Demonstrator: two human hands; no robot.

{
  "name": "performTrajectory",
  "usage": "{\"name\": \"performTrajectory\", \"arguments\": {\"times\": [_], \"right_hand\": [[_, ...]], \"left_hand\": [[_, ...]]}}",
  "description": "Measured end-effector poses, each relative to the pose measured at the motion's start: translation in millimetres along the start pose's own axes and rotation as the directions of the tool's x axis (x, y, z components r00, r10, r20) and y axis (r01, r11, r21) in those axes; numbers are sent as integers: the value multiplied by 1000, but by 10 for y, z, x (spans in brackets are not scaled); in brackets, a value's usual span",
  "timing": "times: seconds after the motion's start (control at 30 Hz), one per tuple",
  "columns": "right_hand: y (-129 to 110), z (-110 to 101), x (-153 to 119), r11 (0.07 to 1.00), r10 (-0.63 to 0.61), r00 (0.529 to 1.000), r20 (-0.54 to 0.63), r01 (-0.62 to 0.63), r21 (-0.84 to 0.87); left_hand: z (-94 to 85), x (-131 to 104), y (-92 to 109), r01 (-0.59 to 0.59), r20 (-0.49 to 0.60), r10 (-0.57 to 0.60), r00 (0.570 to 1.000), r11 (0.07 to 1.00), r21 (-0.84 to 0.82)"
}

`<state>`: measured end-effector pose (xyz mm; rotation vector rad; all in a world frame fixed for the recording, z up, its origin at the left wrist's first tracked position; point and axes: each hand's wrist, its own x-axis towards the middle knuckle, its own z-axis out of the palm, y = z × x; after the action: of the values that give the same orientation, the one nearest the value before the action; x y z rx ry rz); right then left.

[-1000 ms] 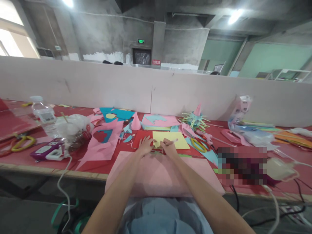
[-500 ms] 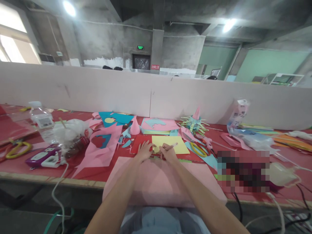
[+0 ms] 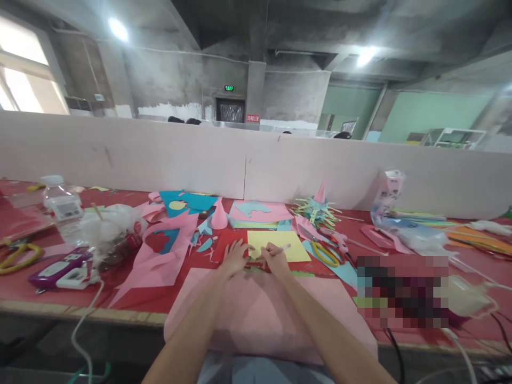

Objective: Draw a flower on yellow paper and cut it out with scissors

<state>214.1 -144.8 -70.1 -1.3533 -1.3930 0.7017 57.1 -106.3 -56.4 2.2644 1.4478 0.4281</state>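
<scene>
A yellow sheet of paper (image 3: 296, 246) lies over a red sheet (image 3: 224, 242) in front of me. My right hand (image 3: 275, 258) is closed around a pale pen (image 3: 286, 247), its lower part over the yellow sheet; the tip is hidden by the fingers. My left hand (image 3: 236, 257) rests with fingers stretched out on the red sheet and the left edge of the yellow one. Below both wrists spreads a large pink sheet (image 3: 240, 304). A pink paper cone (image 3: 219, 216) stands just beyond my left hand.
Yellow-handled scissors (image 3: 326, 255) lie to the right, near a spiky paper figure with a cone (image 3: 319, 205). Pink cut-out paper (image 3: 160, 266), a purple device (image 3: 60, 266) and a plastic bottle (image 3: 62, 200) are on the left. A white partition (image 3: 180, 154) closes off the back.
The camera view has tilted slightly upward, so the table sits lower in the picture. Both hands keep nearly the same place on the paper, the pen still in the right.
</scene>
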Motion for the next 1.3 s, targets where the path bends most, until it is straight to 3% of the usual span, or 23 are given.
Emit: {"name": "performTrajectory", "arguments": {"times": [0.23,0.53,0.73,0.83,1.07,1.3], "right_hand": [[19,1,-3,999,27,997,67,-29,23],[30,42,12,997,-16,995,-98,8,-81],[58,4,22,1000,-5,1000,-18,6,29],[47,18,17,999,-14,1000,-21,14,-31],[119,66,57,969,-144,979,-147,109,-223],[125,20,53,1000,9,977,-213,-6,13]], "left_hand": [[-17,-13,14,10,6,-10,1000,1000,5],[-20,-15,23,9,3,-9,1000,1000,8],[-35,-36,35,10,3,-10,1000,1000,-5],[-24,-27,27,5,-11,-5,1000,1000,-15],[7,3,-10,4,-8,-4,1000,1000,-8],[-9,1,0,18,3,-18,1000,1000,-15]]}}
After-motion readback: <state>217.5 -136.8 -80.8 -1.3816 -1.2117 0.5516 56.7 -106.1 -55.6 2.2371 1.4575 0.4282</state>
